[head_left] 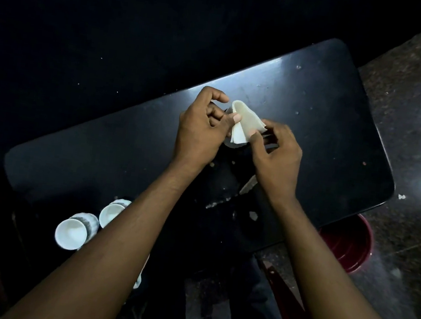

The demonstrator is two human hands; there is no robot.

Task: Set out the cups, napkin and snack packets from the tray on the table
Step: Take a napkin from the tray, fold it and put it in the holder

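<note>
Both hands pinch napkin, arms extended.

A dim, plain eating or tea spot, perhaps a canteen or a home corner. A scuffed, crumb-flecked black tabletop stands on speckled polished stone floor, with small white cups at its near edge and a red bucket beside it.
</note>
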